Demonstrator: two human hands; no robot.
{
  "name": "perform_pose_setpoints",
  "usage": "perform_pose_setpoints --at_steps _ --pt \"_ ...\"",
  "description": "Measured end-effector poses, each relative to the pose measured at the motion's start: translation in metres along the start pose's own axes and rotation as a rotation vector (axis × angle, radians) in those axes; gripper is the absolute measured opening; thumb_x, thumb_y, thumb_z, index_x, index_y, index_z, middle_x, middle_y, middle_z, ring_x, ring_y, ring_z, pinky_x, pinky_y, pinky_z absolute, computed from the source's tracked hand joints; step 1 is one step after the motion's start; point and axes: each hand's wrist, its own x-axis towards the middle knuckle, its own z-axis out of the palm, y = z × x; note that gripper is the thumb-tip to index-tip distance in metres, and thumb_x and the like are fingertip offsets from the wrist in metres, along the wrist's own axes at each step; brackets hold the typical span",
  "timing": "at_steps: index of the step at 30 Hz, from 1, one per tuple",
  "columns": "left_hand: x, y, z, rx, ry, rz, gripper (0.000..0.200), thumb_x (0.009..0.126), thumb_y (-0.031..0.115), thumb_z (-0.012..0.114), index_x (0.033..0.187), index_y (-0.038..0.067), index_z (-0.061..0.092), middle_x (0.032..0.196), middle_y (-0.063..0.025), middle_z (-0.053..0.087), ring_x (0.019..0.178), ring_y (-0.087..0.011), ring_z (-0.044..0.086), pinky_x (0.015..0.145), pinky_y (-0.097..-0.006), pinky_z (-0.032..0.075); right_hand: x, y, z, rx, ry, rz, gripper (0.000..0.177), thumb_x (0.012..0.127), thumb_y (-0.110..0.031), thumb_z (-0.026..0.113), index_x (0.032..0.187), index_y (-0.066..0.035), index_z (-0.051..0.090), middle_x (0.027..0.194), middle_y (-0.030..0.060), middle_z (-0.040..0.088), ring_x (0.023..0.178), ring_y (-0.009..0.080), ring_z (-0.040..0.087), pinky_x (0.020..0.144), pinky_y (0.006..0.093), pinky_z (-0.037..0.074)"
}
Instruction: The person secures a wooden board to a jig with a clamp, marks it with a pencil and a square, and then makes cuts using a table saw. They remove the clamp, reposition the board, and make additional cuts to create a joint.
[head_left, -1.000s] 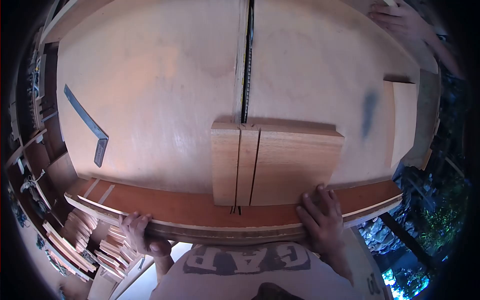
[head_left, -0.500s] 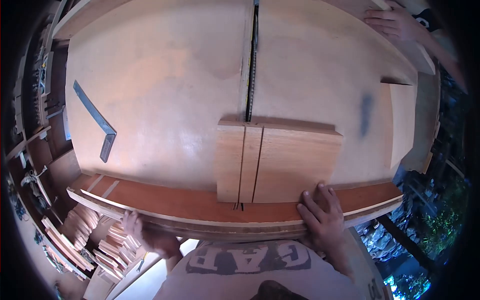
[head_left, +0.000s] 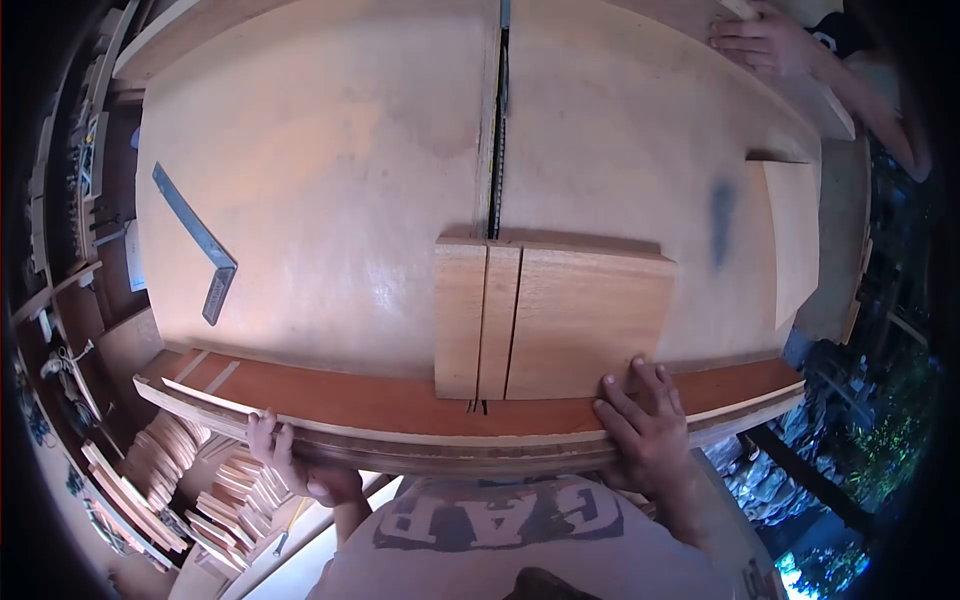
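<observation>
My left hand (head_left: 290,455) curls its fingers over the near edge of a long wooden rail (head_left: 380,447), left of centre. On the right part of that rail lies my right hand (head_left: 648,425), fingers spread, fingertips at the near right corner of a pale board (head_left: 590,320). The board and two narrower wood pieces (head_left: 460,320) (head_left: 498,325) lie side by side against the rail's reddish strip (head_left: 330,395). Beyond them, a dark slot with a toothed blade (head_left: 498,150) runs away from me through the plywood surface (head_left: 330,150).
A metal square (head_left: 200,235) lies at left, and a pale wood piece (head_left: 792,235) at right. Another person's hand (head_left: 765,42) rests on the far right rail. Stacked wood pieces (head_left: 240,490) and shelves (head_left: 85,290) stand at left.
My left hand's fingers sit a little higher over the rail edge. The other person's hand and the board appear slightly further left. My right hand has hardly moved.
</observation>
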Motion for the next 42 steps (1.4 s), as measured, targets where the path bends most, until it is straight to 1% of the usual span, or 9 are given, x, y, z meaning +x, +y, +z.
perform_pose_setpoints --at_steps 7,11,12,15,16,19,21,24,42 --pt "0.005 0.004 -0.002 0.091 -0.116 -0.017 0.069 0.102 0.060 0.029 0.125 0.005 0.066 0.132 -0.0164 0.059 0.134 -0.0389 0.044 0.117 -0.0615 0.030 0.004 0.008 0.007 0.019 -0.005 0.017 0.050 0.068 -0.029 0.076 0.116 -0.013 0.072 0.137 0.0123 0.067 0.134 0.0516 0.052 0.107 0.0677 0.045" --pt "0.019 0.011 -0.018 0.356 -0.353 0.033 0.070 0.100 0.060 0.032 0.126 0.005 0.065 0.122 -0.0159 0.063 0.131 -0.0397 0.045 0.114 -0.0603 0.032 0.000 0.010 0.005 0.080 -0.068 0.034 0.043 0.074 -0.028 0.076 0.115 -0.014 0.075 0.136 0.0119 0.068 0.133 0.0504 0.054 0.107 0.0655 0.047" --pt "0.027 0.018 -0.017 0.354 -0.400 0.051 0.062 0.099 0.054 0.044 0.126 0.003 0.066 0.113 -0.0151 0.067 0.121 -0.0375 0.054 0.114 -0.0611 0.031 0.002 0.014 0.002 0.094 -0.081 0.035 0.041 0.075 -0.028 0.077 0.114 -0.014 0.075 0.136 0.0118 0.068 0.133 0.0499 0.054 0.107 0.0645 0.047" --pt "0.071 0.034 -0.012 0.388 -0.629 -0.117 0.052 0.096 0.042 0.059 0.126 0.000 0.066 0.105 -0.0143 0.071 0.109 -0.0352 0.060 0.117 -0.0612 0.028 0.015 0.035 -0.032 0.464 -0.187 0.083 0.058 0.064 -0.035 0.090 0.113 -0.008 0.074 0.141 0.0160 0.065 0.129 0.0466 0.059 0.109 0.0592 0.047" --pt "0.084 0.036 0.002 0.330 -0.586 -0.145 0.052 0.092 0.034 0.069 0.128 -0.003 0.065 0.098 -0.0144 0.074 0.100 -0.0347 0.067 0.113 -0.0558 0.038 0.010 0.048 -0.031 0.525 -0.058 0.101 0.063 0.064 -0.033 0.092 0.118 -0.007 0.072 0.141 0.0170 0.064 0.126 0.0432 0.061 0.108 0.0559 0.048" --pt "0.133 0.059 0.051 -0.009 -0.837 -0.486 0.057 0.090 0.031 0.076 0.132 -0.005 0.061 0.102 -0.0166 0.076 0.100 -0.0345 0.072 0.101 -0.0458 0.053 0.011 0.076 -0.019 0.626 0.301 0.260 0.082 0.065 -0.027 0.095 0.135 -0.001 0.062 0.138 0.0194 0.064 0.116 0.0337 0.068 0.102 0.0466 0.054" --pt "0.141 0.055 0.086 -0.173 -1.151 -0.332 0.063 0.087 0.026 0.083 0.136 -0.004 0.057 0.106 -0.0188 0.076 0.100 -0.0323 0.076 0.088 -0.0389 0.060 0.045 0.075 -0.009 0.576 0.496 0.531 0.097 0.064 -0.021 0.096 0.147 0.002 0.051 0.132 0.0199 0.066 0.109 0.0285 0.071 0.094 0.0412 0.058" --pt "0.141 0.074 0.116 -0.219 -1.378 -0.374 0.061 0.087 0.019 0.084 0.136 -0.003 0.057 0.107 -0.0210 0.076 0.103 -0.0308 0.076 0.089 -0.0390 0.060 0.066 0.072 -0.003 0.499 0.264 0.552 0.111 0.061 -0.015 0.099 0.153 0.002 0.038 0.123 0.0224 0.064 0.100 0.0314 0.071 0.082 0.0419 0.062" --pt "0.132 0.076 0.120 -0.106 -1.432 -0.364 0.045 0.086 0.021 0.083 0.121 0.001 0.065 0.101 -0.0197 0.073 0.092 -0.0386 0.073 0.080 -0.0438 0.058 0.073 0.072 -0.003 0.531 0.212 0.570 0.108 0.062 -0.012 0.099 0.151 0.002 0.040 0.127 0.0236 0.066 0.108 0.0336 0.073 0.082 0.0409 0.065"
